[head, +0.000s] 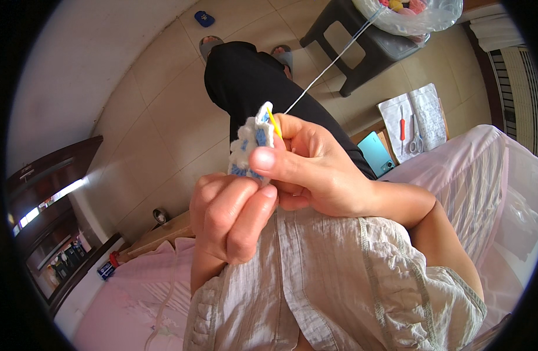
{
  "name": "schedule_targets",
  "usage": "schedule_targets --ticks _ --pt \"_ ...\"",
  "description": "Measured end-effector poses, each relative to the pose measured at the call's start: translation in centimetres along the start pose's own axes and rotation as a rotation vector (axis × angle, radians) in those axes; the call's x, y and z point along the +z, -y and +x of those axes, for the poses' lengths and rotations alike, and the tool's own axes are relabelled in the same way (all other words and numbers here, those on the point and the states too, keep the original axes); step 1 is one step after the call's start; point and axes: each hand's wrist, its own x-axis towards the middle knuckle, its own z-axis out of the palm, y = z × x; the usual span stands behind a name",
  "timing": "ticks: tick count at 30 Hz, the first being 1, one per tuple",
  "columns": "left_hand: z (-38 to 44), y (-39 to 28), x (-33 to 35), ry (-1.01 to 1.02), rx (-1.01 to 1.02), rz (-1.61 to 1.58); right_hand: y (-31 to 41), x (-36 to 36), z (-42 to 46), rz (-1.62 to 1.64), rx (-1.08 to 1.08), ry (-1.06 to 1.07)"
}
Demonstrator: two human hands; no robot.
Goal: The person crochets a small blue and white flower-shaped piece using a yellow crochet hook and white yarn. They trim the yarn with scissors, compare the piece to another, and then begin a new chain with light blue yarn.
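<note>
A blue-and-white crocheted piece (pixel 245 147) is pinched between both hands above my lap. My left hand (pixel 234 215) has its fingers curled on the lower edge of the piece. My right hand (pixel 315 164) presses its thumb on the near face, beside the left thumb. A thin yellow tool, probably a crochet hook (pixel 274 123), sticks up by my right index finger, its tip at the top edge of the piece; its lower end is hidden. White yarn (pixel 315 81) runs taut from behind the right hand up to a clear plastic bag (pixel 444 17) of yarn balls.
The bag stands on a dark plastic stool (pixel 374 55). To the right lie a light blue phone (pixel 376 153), written paper sheets (pixel 429 114), a red-handled hook (pixel 402 127) and scissors (pixel 417 138). Pink fabric (pixel 133 302) covers the seat. A blue cap-like item (pixel 204 18) lies on the floor.
</note>
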Motion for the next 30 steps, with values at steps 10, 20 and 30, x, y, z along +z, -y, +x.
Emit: schedule_targets --ticks 10,20,30 --pt "-0.4 0.1 0.1 -0.049 -0.028 0.038 0.4 -0.3 -0.4 0.166 0.022 0.009" --pt "-0.8 0.6 0.0 -0.094 0.042 0.109 -0.1 -0.2 -0.4 0.190 0.001 0.057" --pt "-1.6 1.1 1.0 -0.320 -0.038 0.055 -0.6 -0.3 -0.3 0.196 -0.002 0.098"
